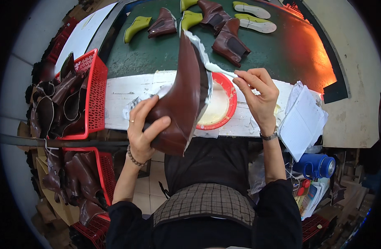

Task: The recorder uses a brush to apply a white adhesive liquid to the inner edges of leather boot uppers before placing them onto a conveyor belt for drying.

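Head view: left hand has its grip closed around a brown boot upper, fingers partly hidden behind the leather. Right hand pinches a white glue brush against the boot's edge. Behind the boot, half hidden, a red glue bowl sits on the bench.

Dark long sleeves, pushed up twd the elbows on both arms. Left hand: thin ring on one finger, brown bead bracelet at wrist. Right hand: silver metal-band watch at wrist. Torso: black top w/ grey-brown plaid apron or panel across the waist; dark trousers below.
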A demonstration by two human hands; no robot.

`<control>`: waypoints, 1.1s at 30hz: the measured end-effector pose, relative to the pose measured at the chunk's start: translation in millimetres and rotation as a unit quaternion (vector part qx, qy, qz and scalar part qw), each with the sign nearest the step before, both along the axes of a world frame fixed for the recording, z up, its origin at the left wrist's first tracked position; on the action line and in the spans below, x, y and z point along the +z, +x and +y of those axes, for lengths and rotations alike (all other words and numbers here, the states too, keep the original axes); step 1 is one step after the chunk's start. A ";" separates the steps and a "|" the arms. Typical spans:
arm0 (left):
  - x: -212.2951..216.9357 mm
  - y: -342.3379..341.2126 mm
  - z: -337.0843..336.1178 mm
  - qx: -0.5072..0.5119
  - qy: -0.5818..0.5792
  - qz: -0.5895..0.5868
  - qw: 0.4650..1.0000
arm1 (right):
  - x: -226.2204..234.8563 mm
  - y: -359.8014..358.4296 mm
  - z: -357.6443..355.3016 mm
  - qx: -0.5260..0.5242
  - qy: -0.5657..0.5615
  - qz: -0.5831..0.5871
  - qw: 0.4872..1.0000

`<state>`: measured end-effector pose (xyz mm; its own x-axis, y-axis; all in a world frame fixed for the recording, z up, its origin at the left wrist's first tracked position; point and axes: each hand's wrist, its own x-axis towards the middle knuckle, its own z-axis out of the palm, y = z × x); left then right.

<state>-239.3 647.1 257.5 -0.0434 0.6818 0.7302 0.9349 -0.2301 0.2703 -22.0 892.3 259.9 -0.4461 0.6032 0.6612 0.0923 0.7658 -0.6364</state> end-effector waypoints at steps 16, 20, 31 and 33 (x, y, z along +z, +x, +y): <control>-12.0 -7.9 44.5 0.075 0.078 -0.070 0.992 | -11.0 13.9 -55.5 0.168 -0.071 -0.055 0.982; -17.5 -13.8 48.5 0.098 0.079 -0.018 0.992 | -4.2 12.5 -59.2 0.188 -0.117 -0.078 0.972; -33.9 -72.7 -54.7 -0.005 -0.053 -0.572 0.818 | -51.4 2.1 -3.2 -0.033 0.143 -0.329 0.933; -41.2 -77.6 -69.8 -0.041 -0.070 -0.597 0.798 | -46.1 7.0 4.4 -0.027 0.165 -0.338 0.926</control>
<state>-316.9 577.4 216.3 -0.6020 0.7895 0.1195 -0.0242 -0.1676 0.9856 -15.0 896.7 213.8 -0.8009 0.4510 0.3939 0.4275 0.8913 -0.1513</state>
